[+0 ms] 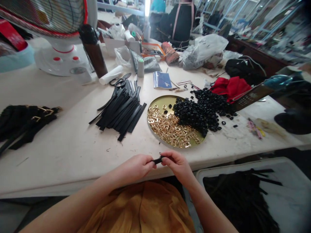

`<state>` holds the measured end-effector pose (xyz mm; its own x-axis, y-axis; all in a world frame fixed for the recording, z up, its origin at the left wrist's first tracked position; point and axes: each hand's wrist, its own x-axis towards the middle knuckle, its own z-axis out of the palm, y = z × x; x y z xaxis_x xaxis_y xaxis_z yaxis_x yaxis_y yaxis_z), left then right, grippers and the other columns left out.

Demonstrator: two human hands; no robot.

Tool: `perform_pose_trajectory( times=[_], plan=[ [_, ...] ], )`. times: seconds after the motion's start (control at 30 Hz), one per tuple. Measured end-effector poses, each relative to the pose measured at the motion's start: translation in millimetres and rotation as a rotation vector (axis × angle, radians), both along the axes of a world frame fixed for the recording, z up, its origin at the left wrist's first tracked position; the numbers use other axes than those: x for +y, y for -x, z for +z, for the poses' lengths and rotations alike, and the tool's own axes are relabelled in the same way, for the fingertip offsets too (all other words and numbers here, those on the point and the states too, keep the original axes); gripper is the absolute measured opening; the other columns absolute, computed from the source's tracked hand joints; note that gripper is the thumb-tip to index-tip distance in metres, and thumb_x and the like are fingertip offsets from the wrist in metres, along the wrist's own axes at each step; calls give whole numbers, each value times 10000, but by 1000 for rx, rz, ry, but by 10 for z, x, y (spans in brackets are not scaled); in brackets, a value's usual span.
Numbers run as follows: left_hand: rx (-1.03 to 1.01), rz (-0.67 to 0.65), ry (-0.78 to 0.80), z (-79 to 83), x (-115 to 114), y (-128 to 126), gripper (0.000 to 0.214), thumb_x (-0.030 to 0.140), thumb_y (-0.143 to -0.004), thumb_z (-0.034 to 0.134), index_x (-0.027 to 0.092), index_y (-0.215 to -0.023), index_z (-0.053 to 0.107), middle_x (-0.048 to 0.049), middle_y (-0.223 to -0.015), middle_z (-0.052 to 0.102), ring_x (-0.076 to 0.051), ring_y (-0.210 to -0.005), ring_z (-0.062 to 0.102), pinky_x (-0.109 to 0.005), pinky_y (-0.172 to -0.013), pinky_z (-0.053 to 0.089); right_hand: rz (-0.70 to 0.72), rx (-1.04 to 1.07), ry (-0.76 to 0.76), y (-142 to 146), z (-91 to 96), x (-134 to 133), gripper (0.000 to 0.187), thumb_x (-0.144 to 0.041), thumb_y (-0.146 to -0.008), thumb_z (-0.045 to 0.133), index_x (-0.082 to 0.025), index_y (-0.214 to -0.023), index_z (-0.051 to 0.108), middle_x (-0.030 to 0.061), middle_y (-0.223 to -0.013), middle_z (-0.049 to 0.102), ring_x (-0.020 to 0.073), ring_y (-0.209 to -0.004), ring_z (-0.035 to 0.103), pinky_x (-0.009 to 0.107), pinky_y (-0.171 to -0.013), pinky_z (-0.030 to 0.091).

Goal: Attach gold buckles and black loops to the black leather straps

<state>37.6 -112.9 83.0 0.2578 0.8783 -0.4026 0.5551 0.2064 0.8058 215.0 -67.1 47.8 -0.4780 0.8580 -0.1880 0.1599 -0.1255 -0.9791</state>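
Note:
Near the table's front edge, a short black strap (157,160) stretches between my two hands. My left hand (138,166) pinches one end of it between thumb and fingers. At the other end, my right hand (178,165) grips it with thumb and fingertips; whether a small part sits there too is hidden. Just beyond the hands lies a round gold tray (159,101) with many gold buckles (167,127) in it. Small black pieces (201,111) are heaped over the tray's right side and onto the table. Left of the tray is a pile of black strips (121,108).
Scissors (120,81), a thread spool (140,68) and a blue booklet (162,80) lie farther back. A fan (60,55) and a dark bottle (93,51) stand at the left. Finished-looking black straps (26,124) lie far left. A white bin (286,165) with black strips stands lower right.

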Motion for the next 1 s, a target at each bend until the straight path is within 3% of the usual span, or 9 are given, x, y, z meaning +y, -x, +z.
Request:
perform_pose_trajectory(
  times=[0.17,0.27,0.4,0.53,0.67,0.73,0.8,0.9,1.0],
  plan=[
    [-49,21,-53,-30,-29,-30,294,304,-805,385,166,-808,645,-30,-733,639,-175,-676,543,-246,-620,376,118,-50,-122,55,14,-23,123,-248,-715,620,-217,-824,669,9,-742,614,154,-708,557,278,-646,440],
    [-146,68,37,-16,-82,-29,286,294,-801,397,162,-930,616,-19,-676,618,-165,-618,549,-243,-593,392,43,-9,13,58,0,6,182,-264,-685,639,-207,-858,634,-6,-710,595,135,-644,548,268,-609,437],
    [-287,155,171,-1,-138,-29,486,289,-812,399,196,-1288,368,41,-584,537,-125,-499,497,-219,-524,377,-155,143,159,119,-19,-33,417,-278,-649,661,-219,-1033,513,-52,-629,518,108,-551,519,247,-564,428],
    [-344,246,56,-35,-133,-38,526,353,-834,388,158,-1318,322,69,-520,427,-94,-448,361,-197,-447,294,-102,249,208,235,-44,-115,711,-274,-641,669,-251,-1250,303,-52,-660,535,121,-574,529,260,-572,439],
    [-470,308,91,-81,-78,30,497,466,-812,403,130,-1177,428,101,-479,299,-72,-412,268,-180,-389,193,-82,69,-101,96,-23,254,485,-332,-747,571,-226,-1190,402,8,-790,567,147,-656,551,296,-635,456],
    [-512,387,106,-106,-38,42,407,489,-774,439,146,-985,496,111,-467,247,-58,-390,225,-175,-373,136,-194,-251,-447,-8,3,602,262,-323,-815,479,-192,-1035,537,47,-834,561,165,-707,543,302,-669,444],
    [-538,470,102,-130,-3,18,319,478,-742,467,171,-830,479,117,-460,226,-48,-376,204,-166,-367,115,-145,-628,-696,-53,16,938,207,-234,-817,464,-175,-967,593,84,-927,553,184,-800,542,310,-749,417],
    [-542,538,97,-146,16,-33,244,434,-736,458,193,-728,420,121,-430,228,-46,-363,204,-154,-358,125,-35,-852,-782,-8,1,1268,129,-162,-759,527,-168,-820,640,85,-871,568,195,-796,541,301,-753,400],
    [-508,542,110,-133,5,-23,214,411,-761,408,199,-728,402,116,-402,283,-49,-343,210,-157,-347,128,-42,-809,-782,39,0,1355,110,-179,-763,536,-165,-730,640,79,-817,574,192,-773,539,298,-735,399]
  ],
)
